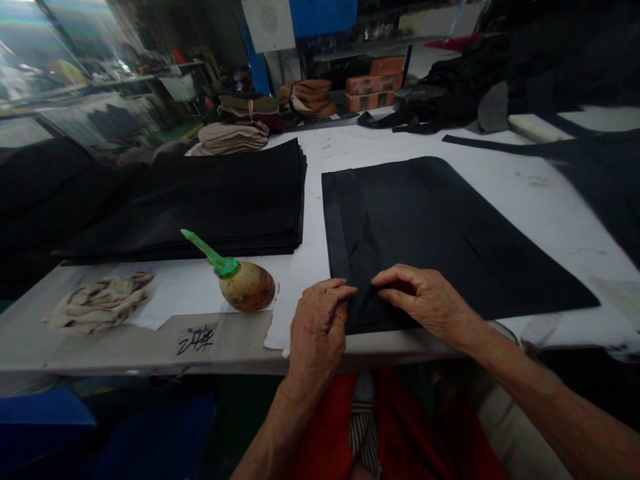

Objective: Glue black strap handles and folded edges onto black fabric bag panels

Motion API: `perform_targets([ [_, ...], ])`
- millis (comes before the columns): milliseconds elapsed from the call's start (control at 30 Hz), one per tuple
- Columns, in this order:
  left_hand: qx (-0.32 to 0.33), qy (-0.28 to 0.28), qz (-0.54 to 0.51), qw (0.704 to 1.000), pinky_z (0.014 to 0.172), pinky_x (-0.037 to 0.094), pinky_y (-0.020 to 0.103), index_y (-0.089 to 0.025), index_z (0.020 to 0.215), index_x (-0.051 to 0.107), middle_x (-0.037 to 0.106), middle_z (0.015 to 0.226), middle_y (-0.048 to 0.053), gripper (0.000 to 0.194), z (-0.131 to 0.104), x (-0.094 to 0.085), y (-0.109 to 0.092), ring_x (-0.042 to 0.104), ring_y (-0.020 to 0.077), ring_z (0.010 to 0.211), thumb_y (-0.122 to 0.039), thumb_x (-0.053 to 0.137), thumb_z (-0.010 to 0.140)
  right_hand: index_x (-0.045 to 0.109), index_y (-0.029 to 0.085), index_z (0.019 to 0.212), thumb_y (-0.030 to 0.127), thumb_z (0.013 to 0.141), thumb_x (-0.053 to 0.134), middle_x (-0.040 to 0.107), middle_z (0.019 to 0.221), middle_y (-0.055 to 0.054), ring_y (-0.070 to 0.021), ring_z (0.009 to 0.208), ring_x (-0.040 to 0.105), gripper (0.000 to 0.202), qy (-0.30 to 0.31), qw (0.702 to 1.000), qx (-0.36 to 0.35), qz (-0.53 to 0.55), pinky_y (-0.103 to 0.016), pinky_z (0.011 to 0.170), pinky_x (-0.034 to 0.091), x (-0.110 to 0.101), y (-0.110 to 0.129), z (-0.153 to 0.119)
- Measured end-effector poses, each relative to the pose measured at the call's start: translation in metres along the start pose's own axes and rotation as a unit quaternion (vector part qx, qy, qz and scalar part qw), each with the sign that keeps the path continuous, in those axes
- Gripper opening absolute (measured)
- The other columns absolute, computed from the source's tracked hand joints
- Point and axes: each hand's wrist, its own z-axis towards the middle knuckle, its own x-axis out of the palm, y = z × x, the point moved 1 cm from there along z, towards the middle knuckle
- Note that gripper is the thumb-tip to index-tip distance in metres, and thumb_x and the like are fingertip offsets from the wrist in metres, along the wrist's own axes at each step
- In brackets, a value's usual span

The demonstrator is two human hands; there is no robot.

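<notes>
A dark sheet, fabric or leather-like (425, 220), lies flat in front of me, with a folded strip (354, 227) along its left side. My left hand (320, 327) is closed at the near left corner, its bent fingers reaching over the edge. Close to its right, my right hand (430, 300) pinches a bit of the strip's raised edge between thumb and forefinger. Both hands touch the sheet near the table's front. Left of them stands a rounded yellow-brown bottle (247, 287) with a green pointed nozzle (203, 245).
A stack of black sheets (225, 200) sits to the left on the table (320, 143). A crumpled beige cloth (103, 303) lies at the front left. Folded fabric bundles (235, 137), orange-brown boxes (375, 85) and dark strips (415, 123) line the back.
</notes>
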Motion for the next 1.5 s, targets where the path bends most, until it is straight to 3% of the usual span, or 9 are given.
perform_targets([
  [500, -0.011, 0.057, 0.098, 0.993, 0.089, 0.04, 0.041, -0.024, 0.102, 0.06, 0.059, 0.115, 0.004, 0.024, 0.002, 0.001, -0.002, 0.051, 0.0229, 0.108, -0.021, 0.064, 0.078, 0.064, 0.021, 0.092, 0.013, 0.082, 0.054, 0.067, 0.091, 0.0, -0.0145, 0.086, 0.061, 0.017, 0.0, 0.996, -0.075, -0.047, -0.027, 0.077, 0.045, -0.002, 0.005, 0.0],
  [767, 0.003, 0.053, 0.097, 0.994, 0.09, 0.041, 0.043, -0.025, 0.103, 0.059, 0.058, 0.116, 0.004, 0.026, 0.004, 0.001, -0.002, 0.05, 0.0237, 0.108, -0.021, 0.064, 0.078, 0.063, 0.022, 0.095, 0.014, 0.086, 0.046, 0.065, 0.097, -0.003, -0.0163, 0.09, 0.06, 0.022, -0.078, 0.992, -0.058, -0.078, -0.031, 0.079, 0.048, -0.028, -0.004, -0.018],
  [967, 0.005, 0.056, 0.1, 0.993, 0.09, 0.041, 0.044, -0.025, 0.103, 0.059, 0.058, 0.116, 0.005, 0.025, 0.003, 0.001, -0.002, 0.05, 0.0237, 0.108, -0.02, 0.063, 0.079, 0.064, 0.023, 0.102, 0.001, 0.083, 0.036, 0.06, 0.101, -0.006, -0.0162, 0.094, 0.056, 0.04, -0.035, 0.972, -0.157, -0.171, -0.032, 0.079, 0.048, -0.019, -0.007, -0.039],
  [1200, -0.003, 0.062, 0.096, 0.993, 0.09, 0.041, 0.044, -0.024, 0.104, 0.059, 0.058, 0.116, 0.005, 0.025, 0.004, 0.0, -0.003, 0.049, 0.0234, 0.108, -0.02, 0.063, 0.079, 0.066, 0.025, 0.103, 0.003, 0.086, 0.036, 0.059, 0.101, -0.007, -0.0198, 0.087, 0.052, 0.041, -0.001, 0.94, -0.194, -0.28, -0.038, 0.077, 0.043, -0.011, -0.014, -0.044],
  [1300, -0.01, 0.052, 0.079, 0.995, 0.091, 0.041, 0.043, -0.024, 0.104, 0.058, 0.058, 0.115, 0.005, 0.023, 0.003, 0.0, -0.002, 0.05, 0.0222, 0.108, -0.017, 0.059, 0.082, 0.066, 0.025, 0.103, 0.002, 0.085, 0.036, 0.059, 0.101, -0.007, -0.0199, 0.087, 0.052, 0.042, -0.001, 0.937, -0.194, -0.29, -0.037, 0.076, 0.042, -0.01, -0.015, -0.044],
  [1400, -0.017, 0.002, 0.042, 0.999, 0.091, 0.044, 0.039, -0.024, 0.104, 0.057, 0.059, 0.112, 0.004, 0.022, 0.001, -0.001, 0.0, 0.053, 0.0186, 0.106, -0.013, 0.049, 0.087, 0.065, 0.026, 0.103, 0.001, 0.084, 0.036, 0.059, 0.102, -0.007, -0.0203, 0.087, 0.052, 0.043, 0.001, 0.937, -0.196, -0.291, -0.037, 0.076, 0.043, -0.01, -0.015, -0.044],
  [1500, 0.053, -0.03, 0.046, 0.997, 0.094, 0.043, 0.038, -0.022, 0.107, 0.056, 0.06, 0.113, 0.005, 0.026, -0.006, -0.005, -0.002, 0.052, 0.018, 0.112, -0.009, 0.045, 0.088, 0.066, 0.024, 0.102, 0.001, 0.084, 0.036, 0.059, 0.101, -0.009, -0.0212, 0.087, 0.052, 0.041, -0.006, 0.934, -0.203, -0.293, -0.038, 0.075, 0.043, -0.009, -0.015, -0.044],
])
